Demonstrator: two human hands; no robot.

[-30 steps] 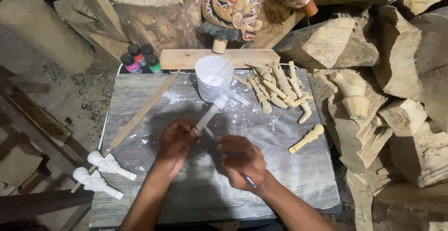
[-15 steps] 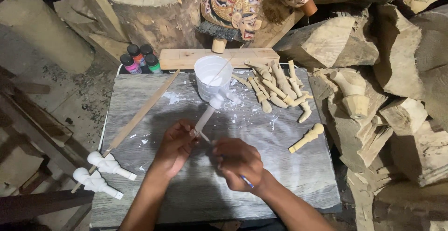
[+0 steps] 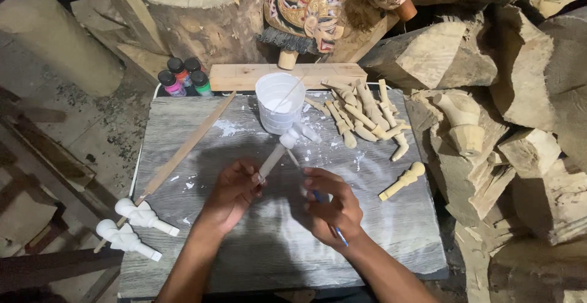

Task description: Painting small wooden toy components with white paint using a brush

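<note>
My left hand (image 3: 231, 192) grips the bare wooden stem of a small carved puppet piece (image 3: 287, 141), whose white-painted head points up toward a white plastic cup of paint (image 3: 279, 102). My right hand (image 3: 332, 207) holds a thin blue-handled brush (image 3: 330, 220), its tip reaching toward the stem of the piece. Both hands hover over the grey wooden board (image 3: 391, 242).
A pile of unpainted carved wooden arms (image 3: 361, 114) lies right of the cup, one loose piece (image 3: 402, 181) nearer. Two white-painted pieces (image 3: 136, 226) rest at the board's left edge beside a long stick (image 3: 183, 153). Paint bottles (image 3: 182, 77), a painted mask (image 3: 304, 6) and wood blocks (image 3: 526, 125) surround.
My right hand has shifted slightly right and down with the brush. The left hand has turned the piece a little; its head sits closer to the cup.
</note>
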